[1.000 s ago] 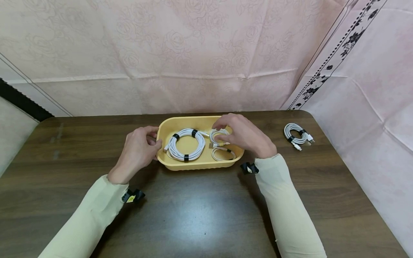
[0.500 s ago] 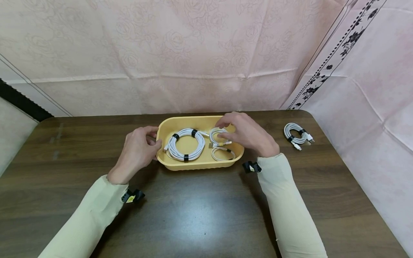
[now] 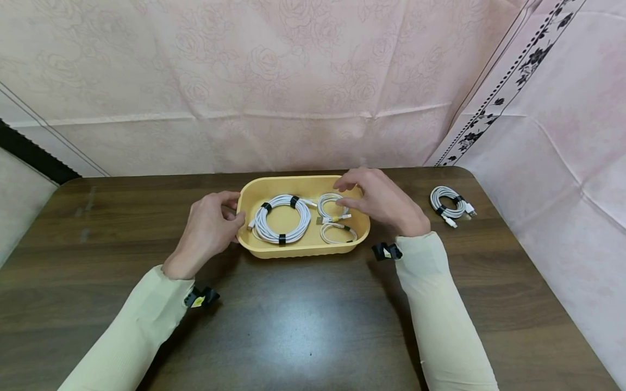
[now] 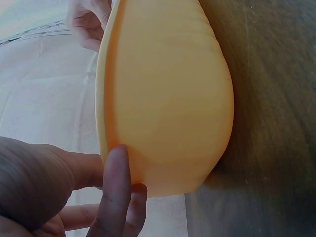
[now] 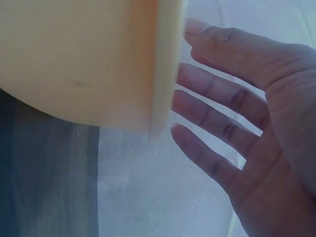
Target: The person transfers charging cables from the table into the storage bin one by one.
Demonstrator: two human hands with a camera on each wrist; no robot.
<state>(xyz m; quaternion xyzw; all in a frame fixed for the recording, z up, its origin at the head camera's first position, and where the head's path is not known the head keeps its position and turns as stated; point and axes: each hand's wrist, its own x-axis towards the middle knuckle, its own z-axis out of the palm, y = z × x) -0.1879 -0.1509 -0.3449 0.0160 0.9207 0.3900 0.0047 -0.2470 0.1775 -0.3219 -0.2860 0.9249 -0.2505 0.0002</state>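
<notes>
A yellow oval tray [image 3: 293, 252] sits near the table's back edge. My left hand [image 3: 209, 225] holds its left end by the rim, with fingertips [image 4: 116, 165] against the outer wall in the left wrist view. Inside the tray lie a large coiled white cable [image 3: 304, 220] with black straps, a smaller white cable coil [image 3: 321, 205] and a thin white cable coil [image 3: 324, 233]. My right hand [image 3: 383, 202] hovers over the tray's right end, beside the smaller coil. Its fingers are spread and relaxed, holding nothing, as the right wrist view shows.
Another coiled white cable [image 3: 435, 201] with black straps lies on the dark wooden table [image 3: 274, 326], right of the tray. A pale patterned cloth [image 3: 264, 81] hangs behind the table, and another pale sheet [image 3: 562, 163] runs along its right side.
My right hand has drawn back to the right, away from the smaller cable coil, uncovering more of it. The left hand and the tray stay where they were.
</notes>
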